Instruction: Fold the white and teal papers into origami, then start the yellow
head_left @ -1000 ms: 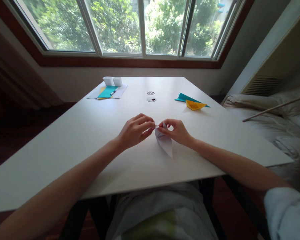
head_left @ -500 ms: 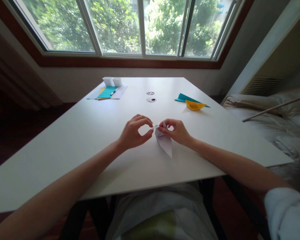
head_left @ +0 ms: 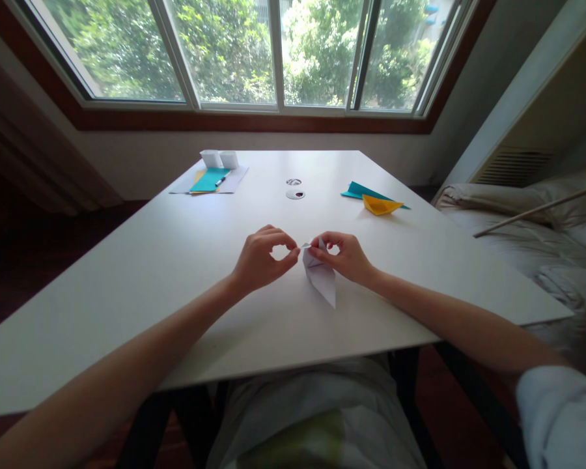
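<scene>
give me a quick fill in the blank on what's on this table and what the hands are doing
1. Both hands pinch a folded piece of paper whose colour is ____.
2. At the far right of the table, the yellow paper boat lies on a folded sheet coloured ____.
3. The left hand and right hand meet at the paper's ____ end, the one farther from the person.
4. Behind the table, the window shows green ____.

Missing words: white; teal; upper; trees

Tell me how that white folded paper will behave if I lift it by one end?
The white paper looks thin and creased, so probably light and a bit floppy at its point. Both hands, left and right, pinch its top, suggesting it crushes easily.
</scene>
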`<state>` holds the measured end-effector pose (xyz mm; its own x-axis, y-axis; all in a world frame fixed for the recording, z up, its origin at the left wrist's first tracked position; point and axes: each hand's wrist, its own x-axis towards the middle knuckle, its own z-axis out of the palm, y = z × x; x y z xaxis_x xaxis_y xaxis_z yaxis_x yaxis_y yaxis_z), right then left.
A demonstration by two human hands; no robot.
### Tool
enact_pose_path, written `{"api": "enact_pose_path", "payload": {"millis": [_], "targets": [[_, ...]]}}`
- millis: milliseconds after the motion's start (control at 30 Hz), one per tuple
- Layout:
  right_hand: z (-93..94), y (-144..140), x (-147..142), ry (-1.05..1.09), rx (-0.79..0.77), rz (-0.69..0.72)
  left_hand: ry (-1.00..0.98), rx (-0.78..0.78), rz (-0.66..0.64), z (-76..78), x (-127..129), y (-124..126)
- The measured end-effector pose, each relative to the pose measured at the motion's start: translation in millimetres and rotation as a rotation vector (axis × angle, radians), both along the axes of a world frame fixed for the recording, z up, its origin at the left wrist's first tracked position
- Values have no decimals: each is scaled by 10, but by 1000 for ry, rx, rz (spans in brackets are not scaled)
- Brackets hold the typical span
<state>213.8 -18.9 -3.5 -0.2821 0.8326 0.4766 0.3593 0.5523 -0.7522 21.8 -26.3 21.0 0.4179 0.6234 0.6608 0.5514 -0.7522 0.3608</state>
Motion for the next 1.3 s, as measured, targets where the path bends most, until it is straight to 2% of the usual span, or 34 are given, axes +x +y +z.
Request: {"api": "enact_pose_path", "payload": {"millis": [233,367,500,633,833,967,1100,1300], "targets": [[-3,-5,-2,-1,15,4,271,300,-46,-36,-79,48],[-2,-10,-3,-10,14,1,326,344,-34,-16,-111,65],[-1,-7,-3,-19,15,-17,203,238,-2,-1,-98,59],[10,-18,-10,-10,12,-19,3,19,26,22,-18,20],[13,-27,-19,3,13,-20,-117,-297,81,10,68,-14],[10,-23,-13,-9,12,-22,-197,-481,38,-21,69,7],[12,-30,-12,-13,18,-22,-230,-544,-10,-40,63,37],[19,-40,-22,-8,15,-11,-183,-476,3,-53,55,52]]}}
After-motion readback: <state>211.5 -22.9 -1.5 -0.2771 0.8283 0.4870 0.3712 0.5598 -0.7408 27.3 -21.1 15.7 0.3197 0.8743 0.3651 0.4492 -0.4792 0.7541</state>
